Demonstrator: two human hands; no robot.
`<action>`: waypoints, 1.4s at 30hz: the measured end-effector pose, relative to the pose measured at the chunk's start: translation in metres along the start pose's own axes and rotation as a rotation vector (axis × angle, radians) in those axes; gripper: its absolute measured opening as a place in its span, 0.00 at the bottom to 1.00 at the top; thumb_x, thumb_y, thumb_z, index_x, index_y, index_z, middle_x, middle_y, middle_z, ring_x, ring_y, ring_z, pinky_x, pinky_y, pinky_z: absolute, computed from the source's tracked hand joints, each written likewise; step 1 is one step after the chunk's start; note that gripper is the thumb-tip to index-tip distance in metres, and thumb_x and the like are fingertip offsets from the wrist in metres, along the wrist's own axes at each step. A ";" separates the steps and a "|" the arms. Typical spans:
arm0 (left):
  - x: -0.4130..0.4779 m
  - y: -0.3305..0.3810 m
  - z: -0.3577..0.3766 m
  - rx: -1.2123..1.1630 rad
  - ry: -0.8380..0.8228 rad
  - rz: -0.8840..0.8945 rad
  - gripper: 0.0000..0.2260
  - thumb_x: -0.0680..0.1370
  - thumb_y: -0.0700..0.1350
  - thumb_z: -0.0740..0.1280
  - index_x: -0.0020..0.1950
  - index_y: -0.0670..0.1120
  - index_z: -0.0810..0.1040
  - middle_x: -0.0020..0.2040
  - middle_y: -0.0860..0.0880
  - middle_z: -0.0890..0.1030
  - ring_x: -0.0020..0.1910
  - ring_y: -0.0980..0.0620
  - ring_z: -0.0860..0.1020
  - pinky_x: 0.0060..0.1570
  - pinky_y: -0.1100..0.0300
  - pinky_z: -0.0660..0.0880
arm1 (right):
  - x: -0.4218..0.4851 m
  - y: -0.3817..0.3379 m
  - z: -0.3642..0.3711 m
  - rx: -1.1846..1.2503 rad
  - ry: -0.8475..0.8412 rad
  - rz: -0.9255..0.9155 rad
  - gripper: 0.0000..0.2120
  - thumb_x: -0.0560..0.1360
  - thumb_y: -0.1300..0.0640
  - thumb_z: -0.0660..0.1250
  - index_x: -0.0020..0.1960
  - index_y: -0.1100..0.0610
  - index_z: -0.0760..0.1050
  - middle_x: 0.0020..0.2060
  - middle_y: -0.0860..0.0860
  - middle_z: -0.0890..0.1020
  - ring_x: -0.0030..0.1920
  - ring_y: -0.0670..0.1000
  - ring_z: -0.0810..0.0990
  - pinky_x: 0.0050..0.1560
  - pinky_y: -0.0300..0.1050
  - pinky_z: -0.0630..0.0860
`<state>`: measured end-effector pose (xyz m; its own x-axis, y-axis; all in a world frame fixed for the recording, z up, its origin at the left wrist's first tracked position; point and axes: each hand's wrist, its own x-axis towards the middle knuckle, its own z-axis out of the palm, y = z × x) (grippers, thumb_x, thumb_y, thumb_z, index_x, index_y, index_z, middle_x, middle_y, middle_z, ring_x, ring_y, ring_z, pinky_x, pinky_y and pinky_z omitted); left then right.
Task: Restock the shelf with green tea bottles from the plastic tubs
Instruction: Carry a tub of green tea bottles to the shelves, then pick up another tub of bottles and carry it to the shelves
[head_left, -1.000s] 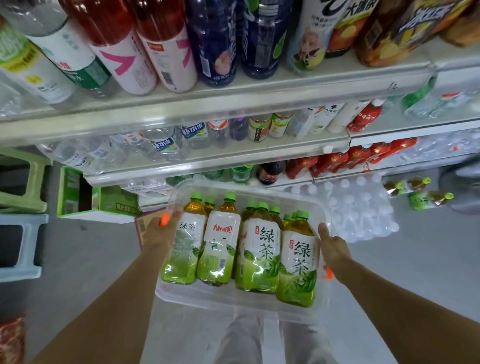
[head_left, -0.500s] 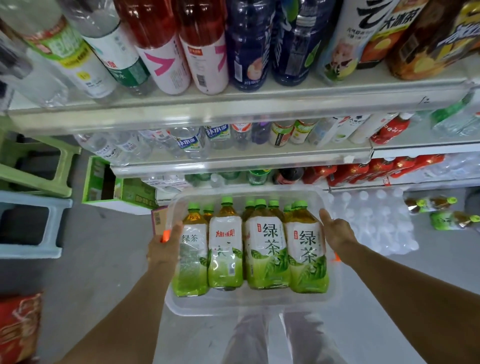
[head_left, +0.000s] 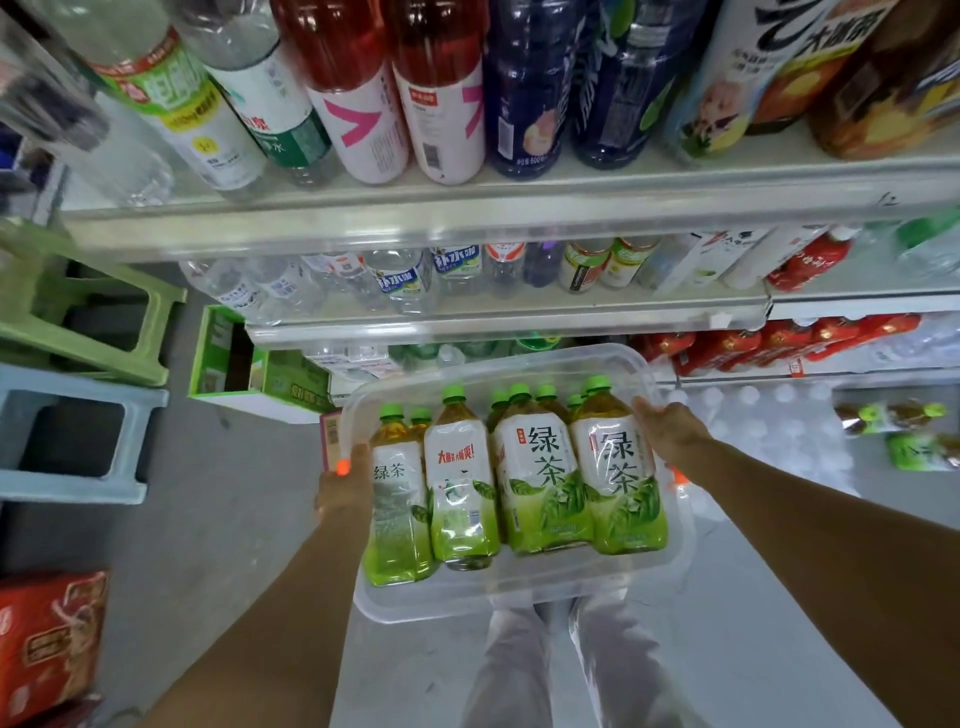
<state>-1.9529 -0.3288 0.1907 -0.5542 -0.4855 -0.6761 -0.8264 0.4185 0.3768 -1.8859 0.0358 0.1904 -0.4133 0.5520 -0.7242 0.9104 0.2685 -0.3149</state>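
Green tea bottles (head_left: 540, 478) fill the hand-held plastic tub (head_left: 519, 597).

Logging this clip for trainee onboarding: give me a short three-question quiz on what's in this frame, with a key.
1. True or false: only the right hand holds the tub.
2. The caps on the bottles in the tub are: A red, B green, C blue.
3. What colour is the thumbnail on the left hand?
Key: 1 false, both hands hold it, one on each side; 2 B; 3 orange.
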 end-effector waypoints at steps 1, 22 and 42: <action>-0.001 0.005 0.001 0.063 0.011 0.000 0.39 0.75 0.70 0.59 0.70 0.38 0.70 0.64 0.35 0.75 0.63 0.35 0.74 0.65 0.42 0.71 | -0.002 0.000 -0.001 -0.016 0.005 -0.015 0.31 0.79 0.38 0.56 0.63 0.66 0.72 0.53 0.62 0.79 0.52 0.62 0.79 0.52 0.52 0.76; -0.235 0.042 0.018 0.573 -0.236 1.402 0.35 0.78 0.71 0.51 0.78 0.50 0.62 0.75 0.49 0.68 0.74 0.48 0.65 0.70 0.50 0.63 | -0.212 0.133 -0.079 0.199 0.563 -0.423 0.25 0.80 0.47 0.61 0.74 0.53 0.64 0.69 0.49 0.72 0.67 0.52 0.73 0.61 0.53 0.72; -0.641 -0.293 0.113 0.647 -0.951 2.391 0.36 0.77 0.70 0.51 0.75 0.48 0.68 0.70 0.44 0.73 0.69 0.44 0.69 0.66 0.46 0.68 | -0.582 0.592 -0.032 0.206 1.382 0.370 0.30 0.75 0.39 0.55 0.71 0.53 0.69 0.68 0.54 0.73 0.65 0.59 0.73 0.63 0.57 0.70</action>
<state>-1.3441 -0.0533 0.4425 0.2719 0.9293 0.2499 0.8061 -0.3618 0.4684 -1.1068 -0.1012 0.4450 0.2617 0.9026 0.3418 0.9050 -0.1063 -0.4120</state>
